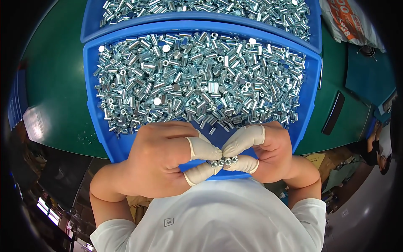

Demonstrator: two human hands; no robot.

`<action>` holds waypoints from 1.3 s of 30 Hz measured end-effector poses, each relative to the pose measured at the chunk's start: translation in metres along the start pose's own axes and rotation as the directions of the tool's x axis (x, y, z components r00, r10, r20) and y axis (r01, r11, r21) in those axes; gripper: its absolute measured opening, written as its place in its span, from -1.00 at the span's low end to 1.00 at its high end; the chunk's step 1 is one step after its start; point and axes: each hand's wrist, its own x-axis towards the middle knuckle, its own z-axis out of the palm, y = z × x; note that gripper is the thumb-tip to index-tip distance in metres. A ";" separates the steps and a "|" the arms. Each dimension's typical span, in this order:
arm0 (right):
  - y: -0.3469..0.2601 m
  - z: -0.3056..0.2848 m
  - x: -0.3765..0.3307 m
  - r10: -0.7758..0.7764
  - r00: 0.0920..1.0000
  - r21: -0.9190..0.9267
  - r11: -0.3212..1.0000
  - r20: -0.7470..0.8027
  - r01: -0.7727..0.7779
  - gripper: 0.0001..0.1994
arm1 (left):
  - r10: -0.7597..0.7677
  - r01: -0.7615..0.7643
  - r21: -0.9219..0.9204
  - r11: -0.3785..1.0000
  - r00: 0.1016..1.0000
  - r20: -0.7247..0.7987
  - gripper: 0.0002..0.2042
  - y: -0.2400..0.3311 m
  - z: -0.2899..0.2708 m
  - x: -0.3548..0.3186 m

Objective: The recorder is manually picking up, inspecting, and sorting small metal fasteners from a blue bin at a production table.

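Observation:
Over the near edge of a blue bin (94,110), my left hand (161,157) and my right hand (268,153) meet, both closed in a pinch. Between their fingertips sits a short row of several long hex nuts (224,161), side by side with their round holes facing up toward me. Pale finger cots cover the thumbs and some fingers of both hands. Heaped in the bin behind my hands are a great many loose shiny nuts (201,77) of the same silvery kind, lying every way. The blue bottom shows near my fingers.
A second blue bin (201,17) full of similar metal pieces stands behind the first. Both are on a green table (58,101). To the right lie a black phone-like slab (333,112) and a printed white sack (350,21). Another person (375,147) is at the far right.

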 end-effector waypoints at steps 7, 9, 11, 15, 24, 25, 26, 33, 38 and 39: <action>-0.004 -0.003 0.002 -0.082 0.996 -0.084 0.993 0.026 0.084 -0.77 | -0.018 0.018 -0.031 0.999 1.000 0.013 -0.76 0.000 0.000 0.000; -0.004 -0.003 0.002 -0.100 0.995 -0.120 0.987 0.025 0.102 -0.76 | -0.014 0.015 -0.034 0.999 1.000 0.014 -0.76 -0.001 0.000 0.001; -0.004 -0.004 0.001 -0.119 0.993 -0.156 0.980 0.026 0.121 -0.76 | -0.011 0.011 -0.036 0.999 1.000 0.014 -0.76 -0.001 0.001 0.001; -0.006 -0.001 0.002 -0.109 0.994 -0.155 0.982 -0.008 0.106 -0.80 | -0.017 0.017 -0.039 0.999 1.000 0.017 -0.76 0.000 0.001 0.002; -0.005 -0.004 0.003 -0.101 0.995 -0.156 0.983 0.003 0.100 -0.82 | -0.001 0.001 -0.034 0.999 1.000 0.001 -0.77 -0.002 0.001 0.001; -0.004 -0.004 0.003 -0.109 0.994 -0.159 0.981 0.018 0.111 -0.78 | 0.000 0.000 -0.034 0.999 1.000 -0.002 -0.77 -0.002 0.002 0.001; -0.004 -0.004 0.003 -0.109 0.994 -0.159 0.981 0.020 0.110 -0.78 | 0.000 0.000 -0.035 0.999 1.000 -0.003 -0.77 -0.002 0.002 0.001; -0.003 -0.004 0.001 -0.024 1.000 -0.035 0.999 0.020 0.024 -0.77 | -0.033 0.033 -0.049 0.998 0.999 0.004 -0.77 -0.001 0.002 0.001; -0.005 -0.005 0.000 0.102 0.994 0.081 0.991 0.042 -0.106 -0.77 | -0.172 0.172 -0.124 0.977 0.985 0.012 -0.84 0.004 0.003 0.000; -0.006 -0.004 0.000 0.139 0.990 0.122 0.982 0.039 -0.142 -0.77 | -0.192 0.192 -0.152 0.970 0.981 0.016 -0.85 0.004 0.004 0.000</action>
